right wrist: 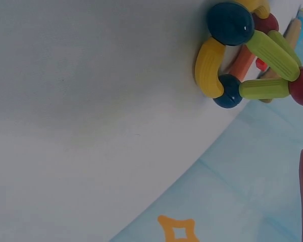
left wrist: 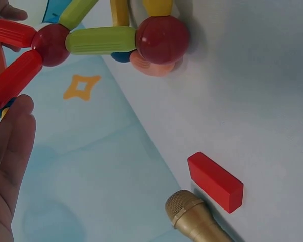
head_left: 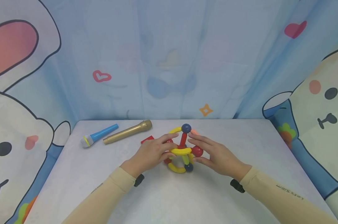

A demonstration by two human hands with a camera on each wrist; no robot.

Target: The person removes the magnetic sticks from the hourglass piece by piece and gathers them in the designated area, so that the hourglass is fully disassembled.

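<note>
A stick-and-ball magnetic building toy [head_left: 180,151] stands on the table between both hands. Its lower ring joins yellow curved sticks, a dark blue ball [head_left: 189,167] and other balls. Green sticks [right wrist: 265,89] rise from the ring to red balls [left wrist: 51,44]. Above them, a red stick [head_left: 183,140] carries a dark blue ball [head_left: 186,128] at the top. My left hand [head_left: 149,154] grips the toy's left side, fingers around a red ball. On the opposite side, my right hand [head_left: 223,158] holds a red ball [head_left: 197,151] between thumb and fingers.
Behind and left of the toy lie a red block [left wrist: 216,181], a gold microphone [head_left: 128,132] and a blue toy microphone [head_left: 100,135]. The white table [head_left: 241,133] ends at a printed blue curtain [head_left: 171,93].
</note>
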